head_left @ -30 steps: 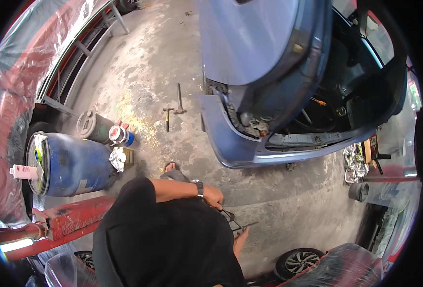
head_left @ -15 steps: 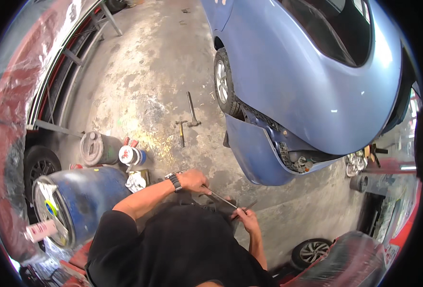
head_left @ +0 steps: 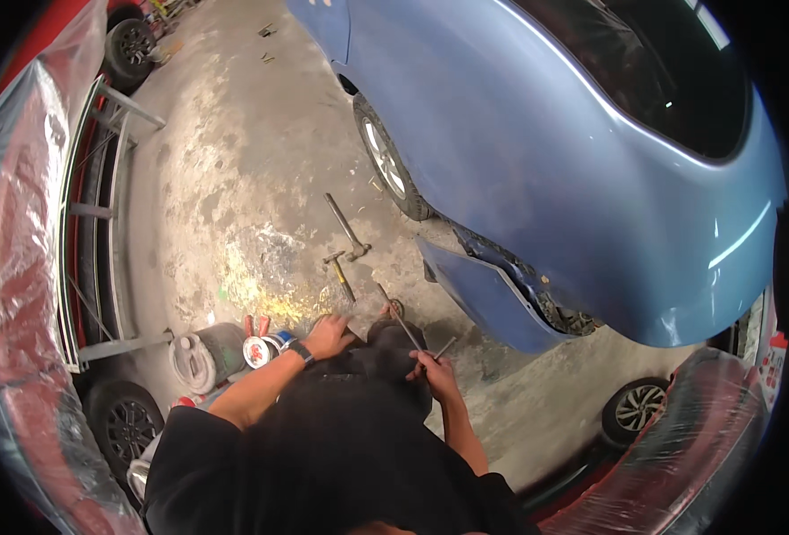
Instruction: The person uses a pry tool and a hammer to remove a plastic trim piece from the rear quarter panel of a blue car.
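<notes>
My right hand point(head_left: 436, 374) is closed around a long thin metal rod point(head_left: 398, 314). The rod slants up and to the left, and a short bar sticks out near my fingers; its exact kind is unclear. My left hand point(head_left: 328, 337), with a dark watch on the wrist, is apart from the rod, resting near my dark-clothed leg. Its fingers are loosely stretched and hold nothing visible. Beyond my hands, a hammer with a long dark handle point(head_left: 345, 225) and a smaller hammer with a yellow-and-black handle point(head_left: 341, 276) lie on the concrete floor.
A blue car point(head_left: 537, 169) stands at the right, its bumper point(head_left: 493, 299) hanging partly loose. A metal frame point(head_left: 82, 214) and plastic-covered red panel point(head_left: 29, 321) line the left. Several containers, including a white-lidded tub point(head_left: 256, 351), crowd beside my left arm.
My left hand has let go of the rod and moved away to the left. My right hand keeps hold, with the rod now steeper. The whole view has turned.
</notes>
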`<state>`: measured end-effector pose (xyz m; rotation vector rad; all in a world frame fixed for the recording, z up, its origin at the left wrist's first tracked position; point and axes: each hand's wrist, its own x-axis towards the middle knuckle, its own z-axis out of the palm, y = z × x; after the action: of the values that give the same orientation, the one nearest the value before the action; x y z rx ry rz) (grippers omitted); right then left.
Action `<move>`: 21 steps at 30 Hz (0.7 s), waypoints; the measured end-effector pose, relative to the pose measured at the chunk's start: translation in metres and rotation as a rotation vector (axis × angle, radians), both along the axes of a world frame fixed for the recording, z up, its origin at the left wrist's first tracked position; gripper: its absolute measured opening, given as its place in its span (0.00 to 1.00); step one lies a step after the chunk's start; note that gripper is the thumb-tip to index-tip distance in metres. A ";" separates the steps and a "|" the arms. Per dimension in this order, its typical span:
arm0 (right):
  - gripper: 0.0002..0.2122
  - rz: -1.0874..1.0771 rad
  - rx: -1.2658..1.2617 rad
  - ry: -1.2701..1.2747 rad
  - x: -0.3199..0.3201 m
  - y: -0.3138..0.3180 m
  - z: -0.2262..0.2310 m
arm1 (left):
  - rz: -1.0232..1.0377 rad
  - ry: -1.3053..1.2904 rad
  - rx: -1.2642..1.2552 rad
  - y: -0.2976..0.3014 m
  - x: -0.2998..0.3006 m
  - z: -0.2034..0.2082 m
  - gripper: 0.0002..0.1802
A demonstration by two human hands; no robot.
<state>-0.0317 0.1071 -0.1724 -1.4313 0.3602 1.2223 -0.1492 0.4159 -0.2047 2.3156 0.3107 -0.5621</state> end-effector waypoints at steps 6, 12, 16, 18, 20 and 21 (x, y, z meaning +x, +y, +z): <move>0.19 -0.008 -0.095 -0.278 -0.013 0.061 -0.011 | -0.674 0.071 0.242 0.077 -0.041 -0.044 0.20; 0.19 -0.518 -0.274 0.014 -0.083 0.139 0.016 | -1.098 0.385 0.115 0.175 0.012 -0.071 0.15; 0.19 -0.804 -0.336 0.031 -0.152 0.218 0.021 | -0.886 0.537 -0.199 0.254 0.023 -0.042 0.16; 0.20 -0.858 -0.330 0.026 -0.170 0.248 0.018 | -0.739 0.641 -0.478 0.288 0.032 -0.017 0.16; 0.21 -0.882 -0.336 0.002 -0.180 0.271 0.016 | -0.834 0.654 -0.535 0.324 0.047 0.011 0.16; 0.21 -0.874 -0.334 -0.025 -0.182 0.281 0.015 | -0.879 0.658 -0.561 0.336 0.055 0.024 0.16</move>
<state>-0.2133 0.3880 -0.1577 -1.3235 1.0776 0.4371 -0.0942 0.7522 -0.1806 1.5679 -0.5501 -1.6052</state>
